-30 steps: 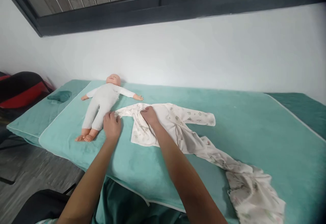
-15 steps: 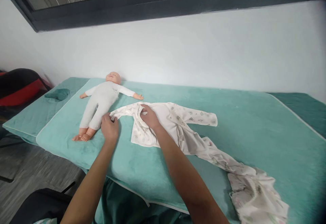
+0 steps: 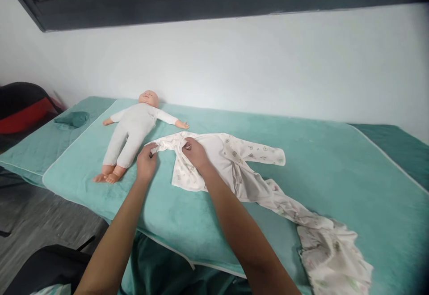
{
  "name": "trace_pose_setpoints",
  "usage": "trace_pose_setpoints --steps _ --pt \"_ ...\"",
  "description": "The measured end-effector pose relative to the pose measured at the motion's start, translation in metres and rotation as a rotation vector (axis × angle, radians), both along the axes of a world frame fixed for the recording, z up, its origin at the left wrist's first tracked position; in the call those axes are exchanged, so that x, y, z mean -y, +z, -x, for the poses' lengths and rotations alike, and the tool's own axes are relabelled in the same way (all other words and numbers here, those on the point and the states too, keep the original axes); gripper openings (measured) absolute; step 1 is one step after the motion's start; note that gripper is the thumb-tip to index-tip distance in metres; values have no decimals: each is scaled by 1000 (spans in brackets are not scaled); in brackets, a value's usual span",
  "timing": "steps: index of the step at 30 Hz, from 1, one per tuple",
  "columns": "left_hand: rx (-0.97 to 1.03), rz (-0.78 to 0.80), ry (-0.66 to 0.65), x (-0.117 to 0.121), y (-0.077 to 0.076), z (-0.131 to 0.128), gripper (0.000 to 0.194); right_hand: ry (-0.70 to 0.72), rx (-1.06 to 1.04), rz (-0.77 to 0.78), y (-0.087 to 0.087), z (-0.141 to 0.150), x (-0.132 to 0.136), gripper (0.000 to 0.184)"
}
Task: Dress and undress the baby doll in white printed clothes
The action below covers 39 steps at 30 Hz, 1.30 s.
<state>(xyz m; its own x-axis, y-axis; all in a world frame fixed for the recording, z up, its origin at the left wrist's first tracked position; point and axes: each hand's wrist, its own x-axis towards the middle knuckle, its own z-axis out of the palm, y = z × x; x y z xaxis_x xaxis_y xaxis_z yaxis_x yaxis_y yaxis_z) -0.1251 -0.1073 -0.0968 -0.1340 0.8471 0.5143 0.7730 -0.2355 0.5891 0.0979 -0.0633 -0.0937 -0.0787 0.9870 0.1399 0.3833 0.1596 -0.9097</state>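
Note:
A white baby shirt [image 3: 221, 152] with small prints lies spread open on the green covered bed, its right-hand sleeve stretched out flat. My left hand [image 3: 146, 162] is closed on the cuff end of the left-hand sleeve. My right hand [image 3: 195, 153] pinches the shirt's edge near that sleeve's shoulder. Just left of my left hand, a baby doll [image 3: 139, 118] in a white bodysuit lies on its back with arms spread. A crumpled floral garment [image 3: 335, 257] lies at lower right, and one long part of it reaches up to the shirt's lower edge.
The teal bed cover [image 3: 301, 143] runs along a white wall [image 3: 234, 67] under a dark window frame [image 3: 134, 4]. A flat pillow-like piece with a hollow [image 3: 72, 119] is at the bed's left end. Beyond it stands a black and red chair [image 3: 27, 111].
My left hand has shifted slightly up and right along the sleeve end. My right hand has moved slightly left with the shirt's edge. The view has tilted a little; the doll lies still.

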Motion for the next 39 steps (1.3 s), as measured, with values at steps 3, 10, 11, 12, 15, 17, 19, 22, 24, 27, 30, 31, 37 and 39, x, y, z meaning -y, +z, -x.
trace_pose_setpoints --steps 3,10,11,12,15,17,19,22,24,27,30,31,37,39 --pt "-87 -99 47 1 -1 0 32 42 29 -9 0 0 2 43" --pt "-70 -230 137 -11 3 2 29 -61 -92 3 -3 -5 -3 46" --pt "-57 -237 140 -13 4 1 30 -102 -124 27 -3 -6 -5 43" --pt "-47 -242 136 -15 5 1 31 -130 -158 52 -3 -8 -6 40" --pt "-53 -248 137 -12 6 -1 34 -166 -246 94 -3 -11 -9 33" --pt "-82 -253 193 -7 7 -3 33 -157 -301 109 -4 -11 -9 33" --pt "-130 -258 224 -2 8 -7 30 -130 -379 146 -5 -9 -10 36" --pt "-251 -212 36 0 9 -15 30 -97 -507 220 -6 -6 -12 44" --pt "-324 -147 -162 -4 10 -22 35 -94 -533 251 -5 -5 -13 50" --pt "-372 -48 -275 -11 11 -28 43 -69 -477 248 -3 -7 -13 53" --pt "-414 18 -271 -15 10 -29 42 -43 -452 214 1 -10 -11 49" --pt "-423 25 -271 -15 10 -28 39 -43 -464 208 3 -11 -10 48" --pt "-385 -15 -216 -14 9 -24 30 -60 -599 291 10 -24 -6 45" --pt "-390 -24 -167 -14 7 -23 26 -39 -625 324 13 -29 -4 47"
